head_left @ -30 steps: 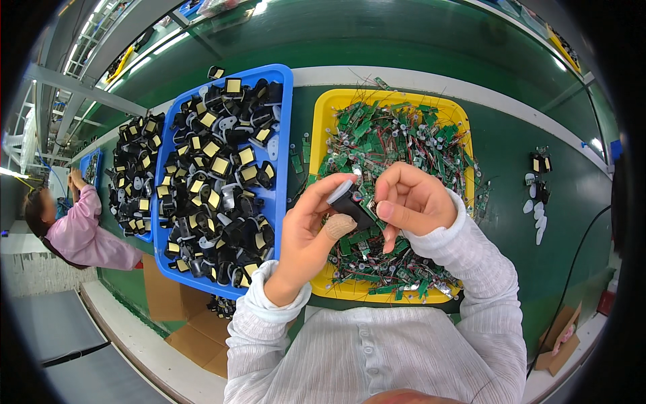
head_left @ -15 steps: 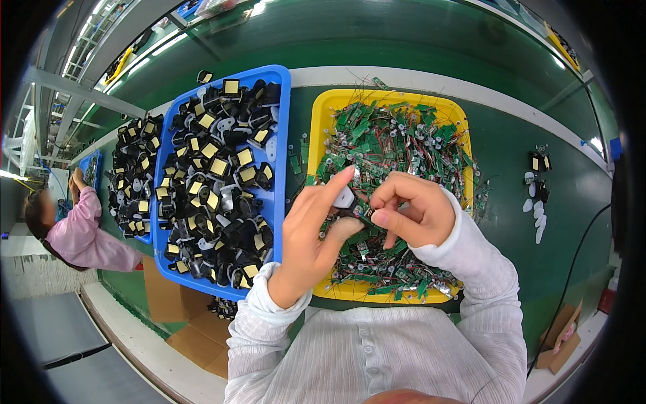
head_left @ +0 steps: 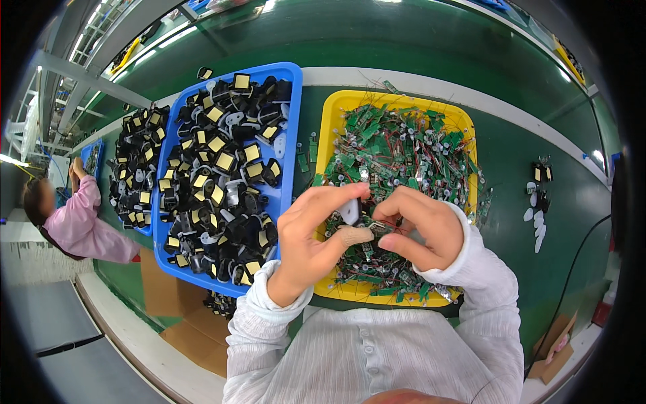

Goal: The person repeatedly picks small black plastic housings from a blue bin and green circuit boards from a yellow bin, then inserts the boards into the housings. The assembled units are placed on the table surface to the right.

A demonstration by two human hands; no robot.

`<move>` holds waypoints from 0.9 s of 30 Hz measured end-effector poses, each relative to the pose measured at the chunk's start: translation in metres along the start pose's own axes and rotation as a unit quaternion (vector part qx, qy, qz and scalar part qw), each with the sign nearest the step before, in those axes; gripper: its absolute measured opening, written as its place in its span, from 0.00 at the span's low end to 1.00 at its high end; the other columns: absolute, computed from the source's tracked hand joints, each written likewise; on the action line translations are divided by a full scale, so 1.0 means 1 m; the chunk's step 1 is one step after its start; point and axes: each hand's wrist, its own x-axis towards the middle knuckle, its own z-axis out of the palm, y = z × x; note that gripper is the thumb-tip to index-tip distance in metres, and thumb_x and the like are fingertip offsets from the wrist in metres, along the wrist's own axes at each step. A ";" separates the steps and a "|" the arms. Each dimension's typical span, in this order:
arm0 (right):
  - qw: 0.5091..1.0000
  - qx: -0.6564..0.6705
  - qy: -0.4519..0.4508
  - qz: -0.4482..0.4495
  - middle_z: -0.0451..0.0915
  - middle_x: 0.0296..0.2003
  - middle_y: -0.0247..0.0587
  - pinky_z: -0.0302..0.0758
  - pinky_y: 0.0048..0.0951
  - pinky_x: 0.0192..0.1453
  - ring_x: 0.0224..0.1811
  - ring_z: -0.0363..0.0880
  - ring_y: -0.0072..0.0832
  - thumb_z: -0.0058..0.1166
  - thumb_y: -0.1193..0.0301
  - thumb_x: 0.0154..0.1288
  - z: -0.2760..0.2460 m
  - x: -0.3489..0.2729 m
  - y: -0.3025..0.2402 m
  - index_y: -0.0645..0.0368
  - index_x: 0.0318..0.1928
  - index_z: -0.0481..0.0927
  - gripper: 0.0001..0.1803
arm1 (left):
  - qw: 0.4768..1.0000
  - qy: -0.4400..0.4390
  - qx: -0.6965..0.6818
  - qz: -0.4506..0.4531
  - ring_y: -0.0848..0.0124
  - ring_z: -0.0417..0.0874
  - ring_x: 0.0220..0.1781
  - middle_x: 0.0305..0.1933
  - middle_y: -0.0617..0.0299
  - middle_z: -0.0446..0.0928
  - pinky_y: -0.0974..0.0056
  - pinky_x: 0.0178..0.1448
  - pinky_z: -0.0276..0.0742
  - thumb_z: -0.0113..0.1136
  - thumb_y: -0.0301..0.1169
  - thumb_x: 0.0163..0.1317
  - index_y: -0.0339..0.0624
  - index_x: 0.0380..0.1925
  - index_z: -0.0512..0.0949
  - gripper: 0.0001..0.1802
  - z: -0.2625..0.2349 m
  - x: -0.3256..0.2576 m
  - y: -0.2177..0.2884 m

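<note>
Hands over yellow tray (head_left: 328, 128): left hand (head_left: 311, 232) pinches small white part (head_left: 349, 211); right hand (head_left: 420, 225) fingers closed on small circuit board (head_left: 374, 226). Keep grip steady, align parts squarely, press gently.

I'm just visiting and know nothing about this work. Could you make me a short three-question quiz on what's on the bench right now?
1. True or false: the yellow tray holds small green circuit boards with wires.
2. What fills the blue tray? A) black parts with yellow squares B) white cups C) red screws
3. Over which tray do the left hand and right hand meet, pinching a small pale piece?

Key: 1 true; 2 A; 3 the yellow tray.
</note>
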 end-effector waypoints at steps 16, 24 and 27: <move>0.826 -0.524 0.146 0.149 0.75 0.32 0.41 0.69 0.30 0.40 0.35 0.73 0.35 0.50 0.72 0.58 -0.150 0.136 0.135 0.58 0.34 0.73 0.04 | 0.813 -0.027 0.575 -0.090 0.54 0.63 0.57 0.49 0.61 0.71 0.48 0.57 0.57 0.58 0.29 0.49 0.45 0.31 0.76 0.07 -0.056 0.005 -0.046; 0.815 -0.447 0.116 0.350 0.75 0.39 0.40 0.69 0.31 0.48 0.42 0.73 0.34 0.55 0.68 0.57 -0.168 0.143 0.192 0.52 0.37 0.73 0.08 | 0.809 -0.040 0.581 -0.081 0.60 0.64 0.56 0.45 0.63 0.72 0.49 0.58 0.54 0.63 0.27 0.41 0.43 0.37 0.74 0.18 -0.057 0.008 -0.062; 0.824 -0.476 0.115 0.285 0.75 0.40 0.39 0.69 0.30 0.49 0.45 0.72 0.33 0.56 0.65 0.56 -0.148 0.134 0.156 0.51 0.39 0.74 0.11 | 0.800 -0.034 0.595 -0.073 0.61 0.66 0.53 0.41 0.63 0.73 0.52 0.54 0.56 0.63 0.28 0.41 0.43 0.35 0.75 0.17 -0.058 0.012 -0.064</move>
